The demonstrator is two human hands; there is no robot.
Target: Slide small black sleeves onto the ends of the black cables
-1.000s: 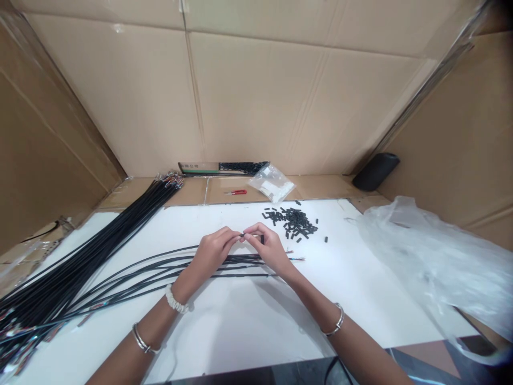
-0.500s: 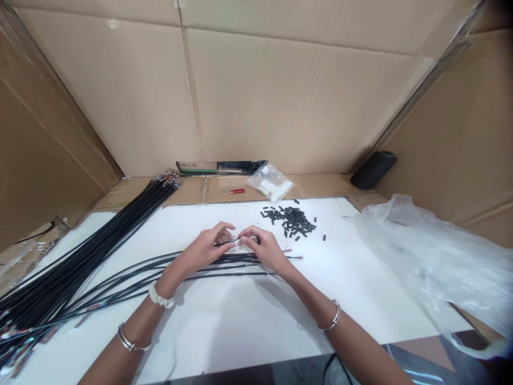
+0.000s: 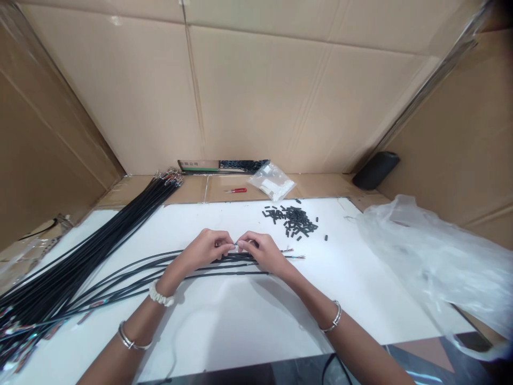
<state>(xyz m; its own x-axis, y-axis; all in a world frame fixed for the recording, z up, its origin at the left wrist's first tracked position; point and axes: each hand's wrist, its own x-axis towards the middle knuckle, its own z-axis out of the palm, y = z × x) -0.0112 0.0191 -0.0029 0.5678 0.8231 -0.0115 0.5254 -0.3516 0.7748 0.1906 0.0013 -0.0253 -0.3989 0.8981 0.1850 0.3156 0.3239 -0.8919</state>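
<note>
Left hand [image 3: 210,247] and right hand [image 3: 262,250] are pinching narrowly on a thin wire end [image 3: 235,244]; mostly covered, it's showing only a small bluish bit between them. Black cables [image 3: 224,274] are running underneath, slim, smooth, coloured strands [image 3: 298,258] sticking out at right. Short black tubes [image 3: 296,220] are lying heaped beyond, on white tabletop [image 3: 340,272].

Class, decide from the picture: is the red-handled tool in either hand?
No, the red-handled tool lies on the cardboard, apart from the left hand and right hand.
</note>
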